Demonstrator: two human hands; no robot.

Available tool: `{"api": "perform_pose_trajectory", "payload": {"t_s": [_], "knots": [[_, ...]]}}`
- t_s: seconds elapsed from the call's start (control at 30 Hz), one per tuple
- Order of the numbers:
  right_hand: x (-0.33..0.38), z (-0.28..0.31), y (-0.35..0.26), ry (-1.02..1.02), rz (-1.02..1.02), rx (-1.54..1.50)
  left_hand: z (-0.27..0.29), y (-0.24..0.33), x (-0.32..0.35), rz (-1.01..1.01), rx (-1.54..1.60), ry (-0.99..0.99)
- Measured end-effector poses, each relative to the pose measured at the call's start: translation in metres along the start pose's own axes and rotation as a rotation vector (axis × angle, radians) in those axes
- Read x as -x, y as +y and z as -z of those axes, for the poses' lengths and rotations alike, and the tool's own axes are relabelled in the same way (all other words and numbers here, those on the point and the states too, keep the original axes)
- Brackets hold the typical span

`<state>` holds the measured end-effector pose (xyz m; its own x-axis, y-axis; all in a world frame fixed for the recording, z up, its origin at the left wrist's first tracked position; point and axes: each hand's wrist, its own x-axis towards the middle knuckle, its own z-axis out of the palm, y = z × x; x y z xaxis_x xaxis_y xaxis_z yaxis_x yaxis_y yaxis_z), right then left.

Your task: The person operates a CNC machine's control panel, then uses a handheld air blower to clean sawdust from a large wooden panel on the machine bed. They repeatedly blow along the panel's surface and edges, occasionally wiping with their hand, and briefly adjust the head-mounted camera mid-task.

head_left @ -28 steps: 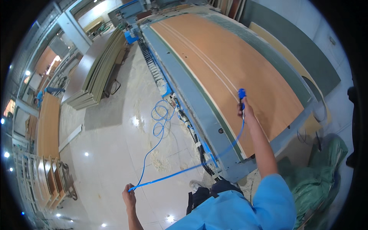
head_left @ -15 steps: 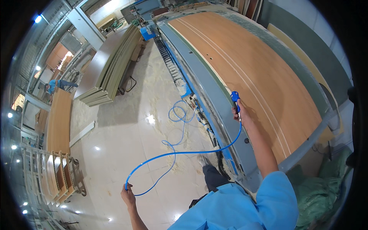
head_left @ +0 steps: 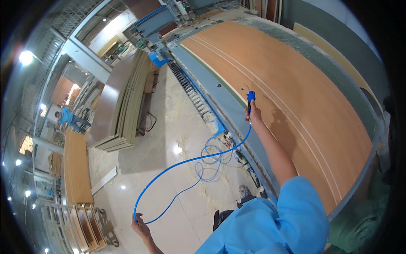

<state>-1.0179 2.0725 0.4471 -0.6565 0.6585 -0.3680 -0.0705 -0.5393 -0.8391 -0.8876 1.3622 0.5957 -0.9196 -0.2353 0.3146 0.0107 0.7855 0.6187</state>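
Note:
My right hand (head_left: 254,113) is wrapped round a blue and black air blow gun (head_left: 251,96), held over the near-left edge of a large wood-coloured panel (head_left: 292,93). Two pale parallel lines run lengthwise along that panel, and a few dark holes show near the gun's nozzle. From the grip a blue air hose (head_left: 182,161) arcs left across to my left hand (head_left: 141,226), whose fingers are closed on it low in the view. Beyond that hand the hose doubles back and lies in loose coils on the floor.
The panel lies on a grey machine bed (head_left: 211,82) with a dusty cable chain (head_left: 190,91) along its side. Stacked panels (head_left: 122,101) stand left, with a wood-toned panel stack (head_left: 77,169) beyond. Another person (head_left: 69,118) in blue bends nearby. Sawdust covers parts of the floor.
The view has shifted, with more of the machine's far end showing. My right hand with the blow gun has moved farther along the panel, and the hose is drawn along with it.

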Motion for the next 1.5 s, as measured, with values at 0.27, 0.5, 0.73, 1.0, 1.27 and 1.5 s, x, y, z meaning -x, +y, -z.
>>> {"api": "perform_pose_trajectory", "payload": {"t_s": [0.27,0.5,0.73,1.0,1.27,1.5], "knots": [[-0.134,0.064,-0.054,0.460,0.180,-0.414,-0.086,-0.021,-0.125,-0.191,-0.274,0.011],[-0.158,0.145,-0.110,0.718,0.431,-0.793,-0.167,-0.045,-0.347,-0.023,0.154,0.090],[-0.186,0.082,-0.132,0.269,0.050,-0.591,-0.417,0.218,-0.485,-0.294,0.063,-0.551],[-0.293,0.118,-0.188,0.263,0.084,-0.364,-0.664,0.534,-0.353,-1.008,0.395,-0.954],[-0.355,0.347,-0.294,0.883,0.378,-0.447,-0.862,0.645,-0.264,-1.429,0.589,-1.187],[-0.411,0.419,-0.347,0.736,0.040,-0.190,-0.903,0.626,-0.232,-1.543,0.140,-1.103]]}}
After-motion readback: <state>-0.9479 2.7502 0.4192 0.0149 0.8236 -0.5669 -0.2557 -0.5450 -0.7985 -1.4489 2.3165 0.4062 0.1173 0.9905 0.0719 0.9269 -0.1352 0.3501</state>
